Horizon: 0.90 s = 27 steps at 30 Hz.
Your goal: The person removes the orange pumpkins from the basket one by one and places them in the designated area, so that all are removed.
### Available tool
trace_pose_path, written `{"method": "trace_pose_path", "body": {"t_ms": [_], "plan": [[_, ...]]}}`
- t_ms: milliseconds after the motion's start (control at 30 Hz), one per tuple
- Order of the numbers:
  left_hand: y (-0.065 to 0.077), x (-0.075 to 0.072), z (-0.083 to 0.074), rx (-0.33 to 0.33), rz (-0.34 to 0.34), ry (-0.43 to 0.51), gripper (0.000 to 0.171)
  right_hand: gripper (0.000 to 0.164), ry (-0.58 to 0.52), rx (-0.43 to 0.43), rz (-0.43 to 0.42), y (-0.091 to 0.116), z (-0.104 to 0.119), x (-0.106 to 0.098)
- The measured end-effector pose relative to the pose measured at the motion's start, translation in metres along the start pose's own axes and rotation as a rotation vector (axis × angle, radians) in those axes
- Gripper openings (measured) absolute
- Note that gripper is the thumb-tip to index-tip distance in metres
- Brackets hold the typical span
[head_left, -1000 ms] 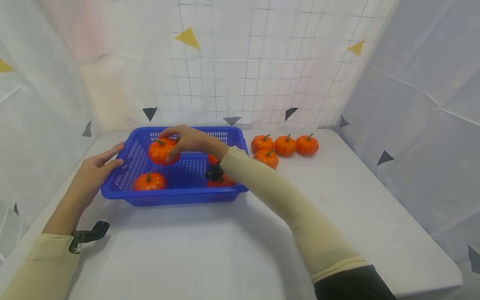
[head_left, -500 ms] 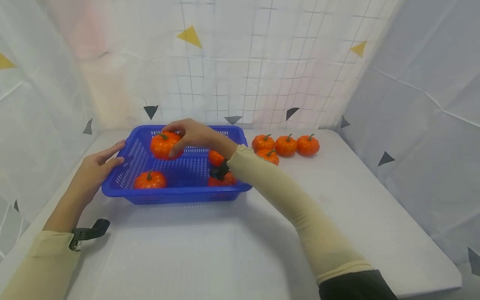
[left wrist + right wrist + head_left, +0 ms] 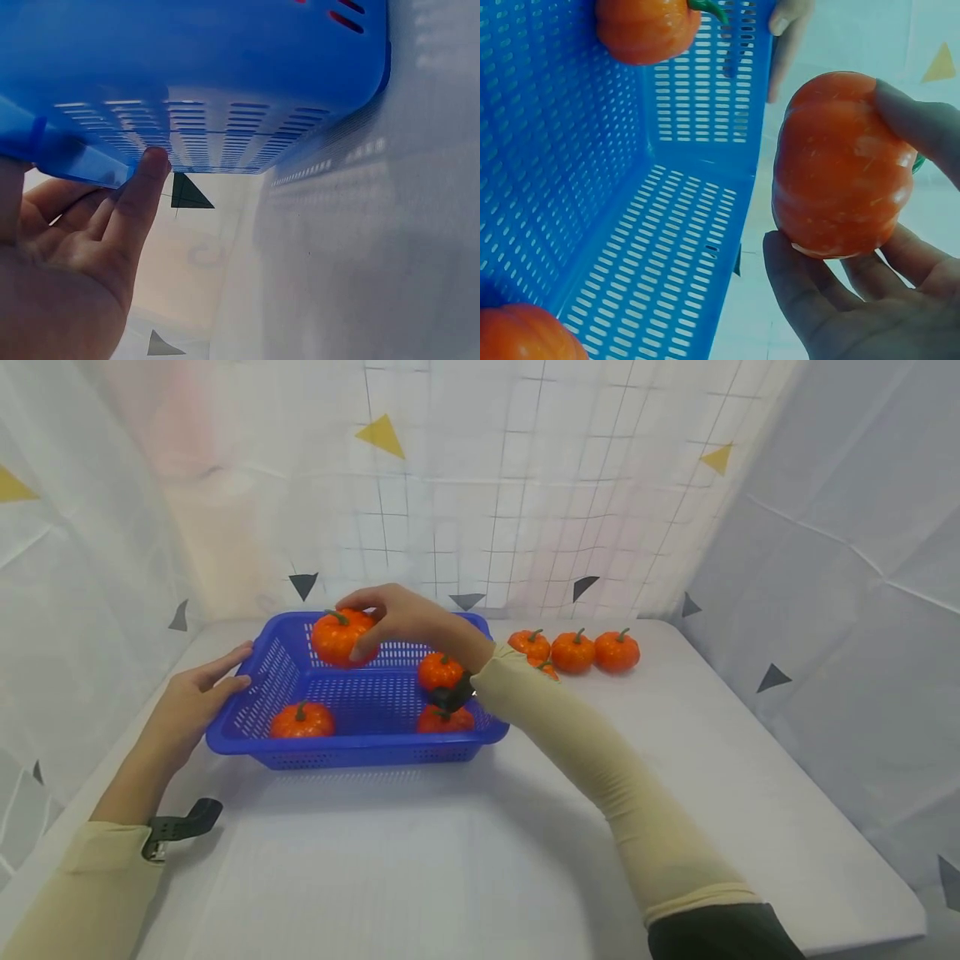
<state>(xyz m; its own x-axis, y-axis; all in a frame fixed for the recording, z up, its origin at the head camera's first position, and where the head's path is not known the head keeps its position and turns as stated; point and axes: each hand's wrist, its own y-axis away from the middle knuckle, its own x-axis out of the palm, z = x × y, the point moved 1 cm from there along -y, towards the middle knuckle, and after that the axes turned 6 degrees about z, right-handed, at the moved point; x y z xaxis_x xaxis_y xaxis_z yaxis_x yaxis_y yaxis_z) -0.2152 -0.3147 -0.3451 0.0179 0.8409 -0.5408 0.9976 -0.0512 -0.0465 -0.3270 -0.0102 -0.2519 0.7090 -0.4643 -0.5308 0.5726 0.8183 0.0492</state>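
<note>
My right hand [image 3: 401, 614] holds a small orange pumpkin [image 3: 335, 639] with a green stem, thumb on one side and fingers on the other. In the right wrist view this pumpkin [image 3: 840, 169] is beside the blue basket's rim, level with or above it. My left hand [image 3: 187, 706] touches the left end of the blue basket [image 3: 352, 743], fingers fairly straight. The left wrist view has that hand [image 3: 82, 262] against the outside of the basket wall [image 3: 210, 67], just below the rim. Inside the basket lie pumpkins at the front left [image 3: 302, 722], right [image 3: 439, 672] and front right [image 3: 446, 720].
Right of the basket, several more pumpkins [image 3: 573, 652] stand on the white table [image 3: 360, 868], one partly hidden by my right sleeve [image 3: 570, 735]. White sheeting [image 3: 465, 485] hangs behind the table and on both sides.
My right hand has risen and shifted slightly right with the pumpkin, toward the basket's back rim. More of the right-side pumpkins in the basket now shows. My left hand has stayed at the basket's end.
</note>
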Motion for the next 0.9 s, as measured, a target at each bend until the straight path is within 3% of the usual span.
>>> {"method": "trace_pose_path", "body": {"t_ms": [900], "plan": [[-0.001,0.001,-0.002,0.007,-0.005,0.000,0.062,0.065,-0.080,-0.022,-0.062,0.042,-0.018,-0.026]]}}
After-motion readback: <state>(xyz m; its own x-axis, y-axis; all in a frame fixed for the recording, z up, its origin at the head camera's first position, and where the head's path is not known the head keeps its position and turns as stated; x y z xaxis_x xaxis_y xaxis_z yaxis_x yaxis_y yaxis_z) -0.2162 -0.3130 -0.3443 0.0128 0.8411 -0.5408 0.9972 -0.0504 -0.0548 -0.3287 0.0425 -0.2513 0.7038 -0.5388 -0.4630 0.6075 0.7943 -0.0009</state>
